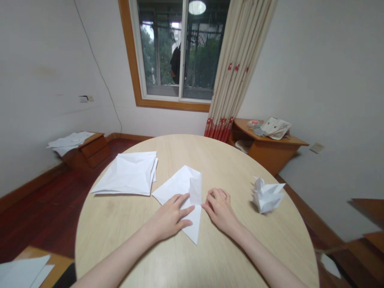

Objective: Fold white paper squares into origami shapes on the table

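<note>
On the table [228, 164], spread left hand [172, 217] and half-curled right hand [222, 208] touch paper [178, 183].

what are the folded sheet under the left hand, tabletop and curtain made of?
Folded sheet: matte white, likely paper, given its crisp creases. Tabletop: pale, low-sheen wood or laminate; faint grain shows. Curtain: probably cloth, matte, hanging in folds.

Free tabletop [241, 186] between right hand [219, 206] and paper figure [268, 196], with paper stack [129, 174] as left-side obstacle.

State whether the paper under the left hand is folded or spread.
Folded: the paper shows a flap lying along its right edge.
</note>
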Available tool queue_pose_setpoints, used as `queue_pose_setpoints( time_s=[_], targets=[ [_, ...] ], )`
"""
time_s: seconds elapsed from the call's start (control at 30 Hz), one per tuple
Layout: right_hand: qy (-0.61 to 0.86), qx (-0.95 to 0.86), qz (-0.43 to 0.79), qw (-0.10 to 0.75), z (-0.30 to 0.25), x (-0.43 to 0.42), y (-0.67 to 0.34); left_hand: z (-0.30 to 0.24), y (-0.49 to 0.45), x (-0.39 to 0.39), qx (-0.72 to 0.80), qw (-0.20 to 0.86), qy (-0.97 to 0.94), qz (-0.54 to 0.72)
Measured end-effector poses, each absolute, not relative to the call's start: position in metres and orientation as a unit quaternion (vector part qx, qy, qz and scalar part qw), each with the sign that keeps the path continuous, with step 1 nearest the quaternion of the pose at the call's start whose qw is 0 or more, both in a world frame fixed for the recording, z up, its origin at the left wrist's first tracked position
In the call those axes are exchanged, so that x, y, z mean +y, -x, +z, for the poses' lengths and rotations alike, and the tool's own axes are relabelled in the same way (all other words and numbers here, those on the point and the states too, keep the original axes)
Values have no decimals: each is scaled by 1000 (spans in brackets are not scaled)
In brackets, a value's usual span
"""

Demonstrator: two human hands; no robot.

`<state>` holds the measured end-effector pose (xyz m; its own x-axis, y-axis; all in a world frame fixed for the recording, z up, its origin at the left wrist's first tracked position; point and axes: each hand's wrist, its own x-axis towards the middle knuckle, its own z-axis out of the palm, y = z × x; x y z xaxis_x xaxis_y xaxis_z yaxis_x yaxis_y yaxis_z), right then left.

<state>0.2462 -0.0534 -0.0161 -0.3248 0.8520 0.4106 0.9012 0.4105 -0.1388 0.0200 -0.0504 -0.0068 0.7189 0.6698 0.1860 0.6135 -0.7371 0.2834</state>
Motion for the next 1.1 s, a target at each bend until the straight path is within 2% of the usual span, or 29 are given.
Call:
queue_pose_setpoints(
  time_s=[0.23, 0.53, 1.1],
  targets=[
    [523, -818, -21, 238, -14, -52, -247, -7, -17, -48, 359, 131, -916, 121],
    [487, -842, 40, 229, -4, -59, -247, -1, -16, -47, 360, 104, -922, 96],
    [435, -862, 150, 211, 2, -67, -242, 0, -14, -44, 373, 151, -913, 71]
  ],
)
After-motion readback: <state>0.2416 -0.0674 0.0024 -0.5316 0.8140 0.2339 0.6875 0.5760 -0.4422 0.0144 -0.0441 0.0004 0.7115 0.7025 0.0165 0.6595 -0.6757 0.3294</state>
